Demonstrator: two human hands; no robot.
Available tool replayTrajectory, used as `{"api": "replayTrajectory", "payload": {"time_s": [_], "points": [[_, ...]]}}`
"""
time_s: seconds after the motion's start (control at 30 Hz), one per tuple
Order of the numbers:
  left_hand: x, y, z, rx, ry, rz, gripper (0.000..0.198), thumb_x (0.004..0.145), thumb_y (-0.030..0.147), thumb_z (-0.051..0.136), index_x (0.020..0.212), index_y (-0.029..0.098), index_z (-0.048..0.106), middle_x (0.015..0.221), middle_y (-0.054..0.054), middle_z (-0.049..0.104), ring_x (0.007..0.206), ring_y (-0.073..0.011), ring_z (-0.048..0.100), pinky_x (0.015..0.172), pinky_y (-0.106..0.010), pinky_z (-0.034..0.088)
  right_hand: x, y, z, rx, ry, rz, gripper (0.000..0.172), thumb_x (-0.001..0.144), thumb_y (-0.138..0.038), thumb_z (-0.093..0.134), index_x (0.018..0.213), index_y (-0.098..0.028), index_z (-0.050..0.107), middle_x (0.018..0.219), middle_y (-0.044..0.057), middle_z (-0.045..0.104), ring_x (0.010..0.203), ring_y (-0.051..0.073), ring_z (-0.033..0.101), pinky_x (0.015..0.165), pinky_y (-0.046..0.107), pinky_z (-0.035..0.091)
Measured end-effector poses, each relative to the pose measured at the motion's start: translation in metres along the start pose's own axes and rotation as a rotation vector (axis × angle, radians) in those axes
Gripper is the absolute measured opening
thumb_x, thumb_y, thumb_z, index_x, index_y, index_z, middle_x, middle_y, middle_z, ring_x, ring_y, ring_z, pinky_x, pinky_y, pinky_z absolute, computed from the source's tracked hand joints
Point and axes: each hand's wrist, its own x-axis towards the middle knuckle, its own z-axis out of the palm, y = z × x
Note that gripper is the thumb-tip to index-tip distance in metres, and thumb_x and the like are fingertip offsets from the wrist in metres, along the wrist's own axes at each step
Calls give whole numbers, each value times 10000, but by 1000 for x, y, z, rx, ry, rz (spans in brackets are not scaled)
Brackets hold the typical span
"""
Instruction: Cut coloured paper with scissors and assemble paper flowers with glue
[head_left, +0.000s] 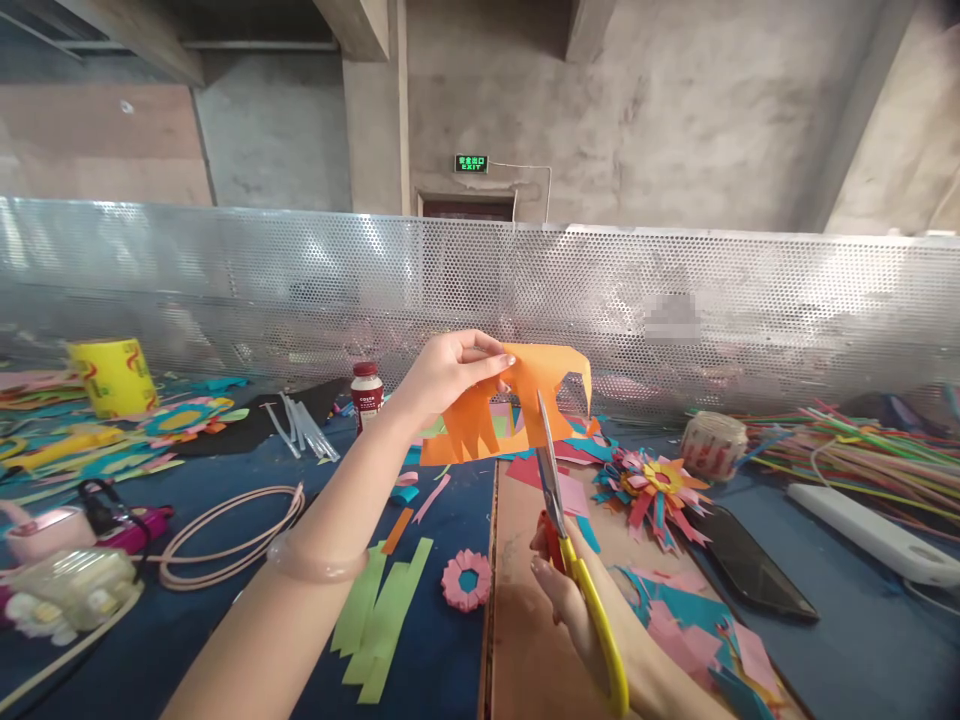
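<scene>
My left hand (469, 365) pinches the top edge of a sheet of orange paper (536, 375), held up above the table. Jagged cuts run along the paper's lower side, and its right end curls down. In my right hand (562, 590) is a pair of scissors (559, 515) with yellow and red handles. The blades point upward and meet the paper at its lower middle. Beneath, on the blue table, lie light green paper strips (386, 620) and a pink folded paper ring (466, 580).
A paper flower (660, 480), a black phone (754, 560) and paper scraps (690, 630) lie at right, near a white power strip (874, 530). Leftward are a bottle (367, 395), glue sticks (300, 428), a coiled cable (225, 540) and a yellow roll (112, 378). A perforated metal panel (315, 290) stands behind.
</scene>
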Motion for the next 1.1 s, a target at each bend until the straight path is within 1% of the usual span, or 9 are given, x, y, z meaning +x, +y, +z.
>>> {"api": "replayTrajectory", "payload": {"time_s": [0.1,0.17,0.3,0.43,0.63,0.77,0.9,1.0,1.1], "points": [[-1,0,3,0,-36,-11,200,721,325,706,798,178,594,720,-13,682,610,-120,650,596,-238,508,1,12,4,87,23,-30,209,812,-365,446,929,-195,482,869,35,508,748,170,503,562,249,439],[-1,0,6,-4,-58,-10,198,723,324,705,796,177,595,720,-12,683,621,-125,657,615,-248,516,2,17,6,154,37,-35,227,820,-368,456,964,-197,495,892,32,509,703,152,499,543,240,440],[-2,0,11,-13,-90,-12,185,730,308,694,788,176,578,716,-14,681,622,-133,662,631,-268,521,1,17,7,244,0,-27,247,841,-409,455,958,-196,497,796,-10,488,554,106,451,500,229,440],[-1,1,13,0,-97,5,158,739,293,680,783,183,576,698,-7,666,621,-128,652,642,-268,506,3,16,6,274,-2,-15,243,855,-420,434,912,-191,488,741,-28,462,503,89,441,472,220,441],[-2,0,14,73,-119,32,162,732,313,684,765,177,602,731,-15,645,629,-122,632,626,-258,484,11,25,9,301,14,-35,226,854,-418,430,852,-197,475,717,-38,457,458,77,421,397,201,402],[-3,1,16,110,-188,32,162,759,330,654,784,180,597,722,-21,651,634,-131,630,647,-282,486,10,19,7,294,32,-45,205,869,-391,416,829,-195,459,747,-29,483,435,63,419,386,195,400],[-4,1,19,189,-177,50,170,748,340,661,758,182,599,759,-33,661,681,-143,634,687,-299,485,7,9,5,284,64,-28,213,866,-393,400,805,-196,452,722,-34,475,427,63,419,390,199,410],[-4,1,20,218,-168,59,182,744,352,660,755,181,601,787,-39,663,701,-143,627,669,-286,474,6,-2,4,247,119,44,215,844,-393,406,774,-197,458,673,-44,462,429,70,425,394,199,406],[-3,0,20,232,-166,52,195,737,357,664,767,176,598,796,-40,663,704,-139,619,646,-272,461,6,-13,2,181,149,162,238,817,-424,386,767,-201,454,615,-56,443,406,76,411,376,201,386]]}}
